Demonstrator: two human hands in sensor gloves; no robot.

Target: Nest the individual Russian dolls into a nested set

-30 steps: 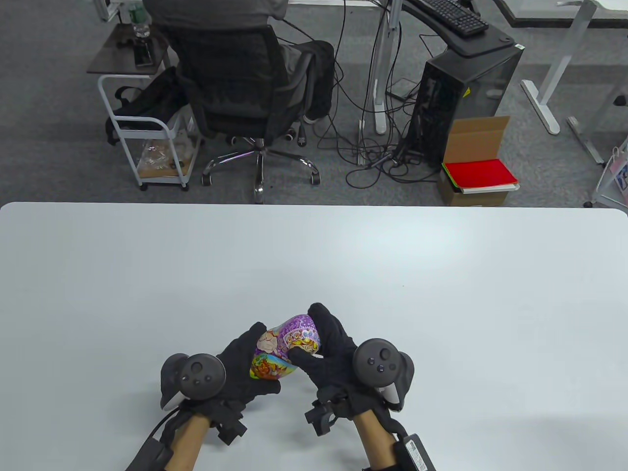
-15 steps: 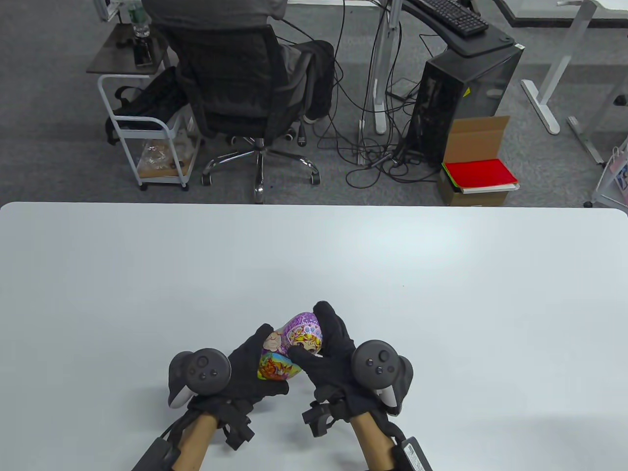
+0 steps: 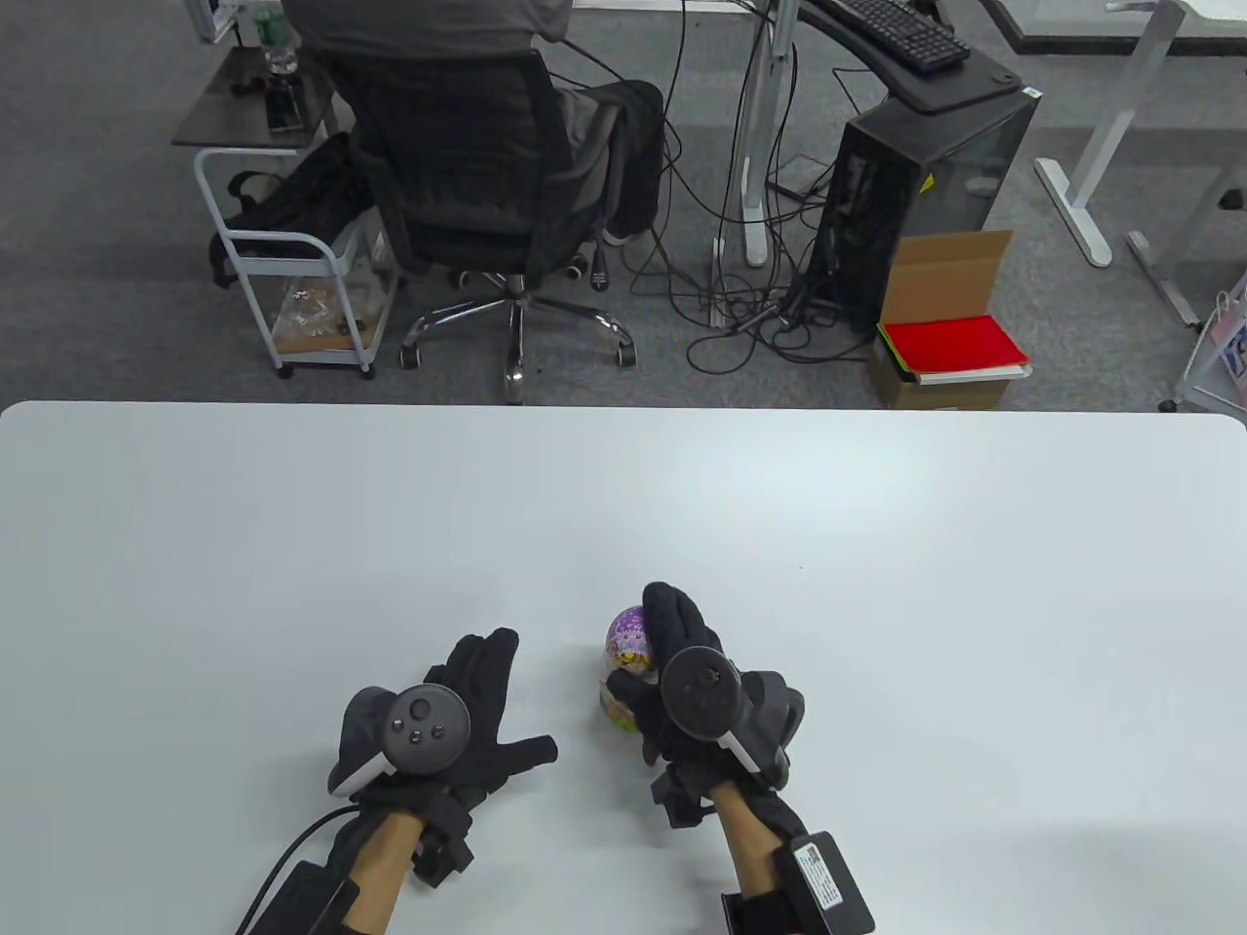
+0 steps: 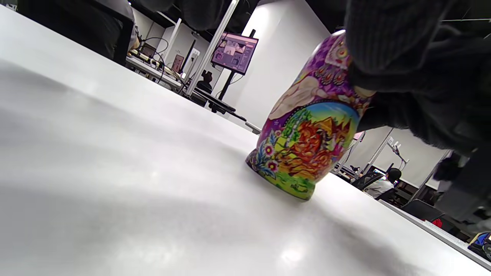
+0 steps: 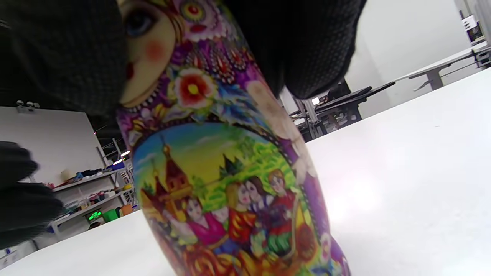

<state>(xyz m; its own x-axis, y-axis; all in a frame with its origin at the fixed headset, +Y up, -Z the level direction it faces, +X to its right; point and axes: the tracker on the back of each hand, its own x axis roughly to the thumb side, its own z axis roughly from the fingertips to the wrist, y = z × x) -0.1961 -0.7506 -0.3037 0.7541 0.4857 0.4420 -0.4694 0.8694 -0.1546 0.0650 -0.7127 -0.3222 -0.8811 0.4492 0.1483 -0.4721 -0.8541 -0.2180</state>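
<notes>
Near the front edge of the white table (image 3: 877,545), a painted Russian doll (image 3: 628,643) stands upright on its base, its halves closed together. The right hand (image 3: 682,682) grips it around the head and shoulders: in the right wrist view the gloved fingers (image 5: 307,46) wrap one side of the doll's (image 5: 226,184) head, and another gloved part covers half of the painted face. The left wrist view shows the doll's (image 4: 307,142) green-rimmed base flat on the tabletop, with the right hand's (image 4: 414,76) fingers curled over its upper part. The left hand (image 3: 458,711) lies just beside the doll, apart from it, palm down, with the fingers spread open and holding nothing. On the floor beyond the table are a black office chair (image 3: 468,166), a computer tower (image 3: 906,195) and a cardboard box (image 3: 950,331) with a red folder on top.
</notes>
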